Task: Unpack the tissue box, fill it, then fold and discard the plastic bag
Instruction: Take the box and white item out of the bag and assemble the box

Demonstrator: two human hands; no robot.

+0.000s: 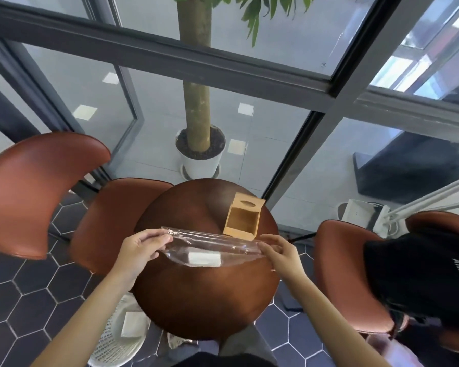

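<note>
Hands first: left hand point(141, 247) pinches the left end of the clear plastic bag point(212, 246), thumb and fingers closed on the film, and right hand point(278, 251) grips the right end the same way, so the bag is stretched flat between them just above the round brown desk point(204, 295). A white block, prob. a tissue pack point(204, 258), shows under or inside the bag; I cannot tell which, bc the film is transparent. Just behind the bag, near the right hand, the wooden tissue box point(243, 218) lies on its side on the desk with the open bottom facing the person; the inside looks empty, no tissues visible. So, as I judge it: unpacking is done, the box is out of the bag. Filling seems not yet done, or at least not visible. Folding looks like it is just at the start, since the bag is pulled straight but has no clear fold. Discarding is left; a white mesh basket point(117, 337) on the floor by the left arm, w/ something white in it, may be the bin. Around the desk stand brown chairs point(35, 189), and a potted tree point(199, 152) is by the window.
</note>
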